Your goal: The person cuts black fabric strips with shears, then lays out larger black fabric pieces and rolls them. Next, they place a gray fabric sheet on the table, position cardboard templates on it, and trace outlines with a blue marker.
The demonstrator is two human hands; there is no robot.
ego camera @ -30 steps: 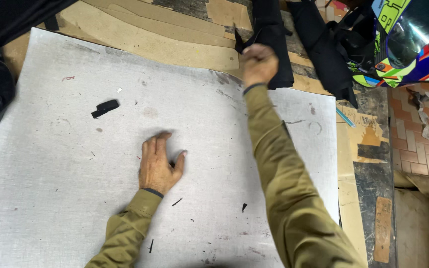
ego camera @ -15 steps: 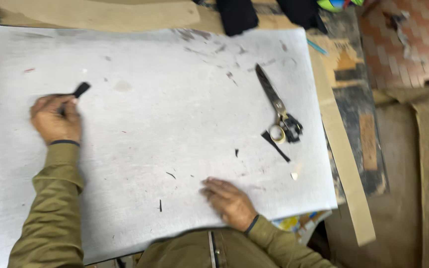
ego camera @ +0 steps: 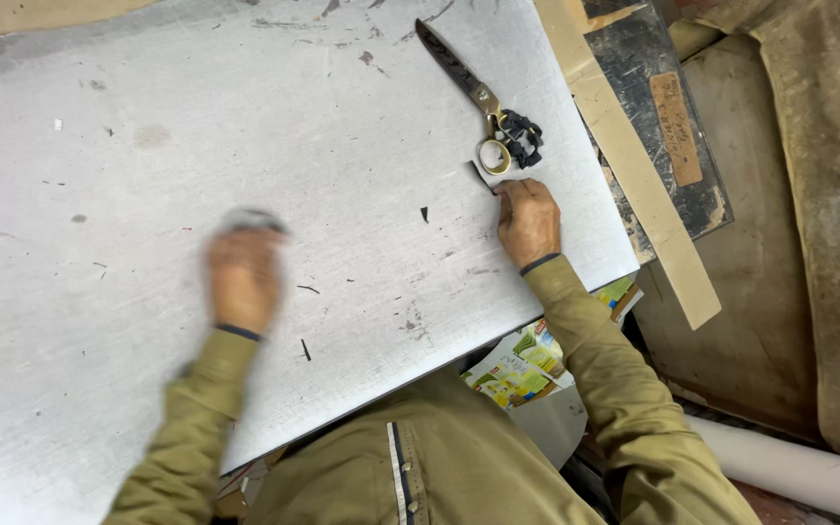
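Grey work board [ego camera: 148, 117] filled most of the view, scuffed, with small black scraps [ego camera: 424, 213] on it. Scissors [ego camera: 473, 92] lay closed near its top right edge. Right hand [ego camera: 528, 220] rested just below them, fingertips pinching a thin black strip [ego camera: 479, 176]. Left hand [ego camera: 243, 277] was well apart, motion-blurred; grip can't be told.

So the bench [ego camera: 148, 117] is topped with a big grey-white sheet, pretty scuffed and speckled with dark marks. Lying on it: a pair of scissors [ego camera: 473, 87] near the far right corner, blades closed, dark wrap on one handle loop, plus a thin black strip [ego camera: 479, 177] just below the handles and little black scraps [ego camera: 424, 214] scattered about. Both hands rest on the sheet too.
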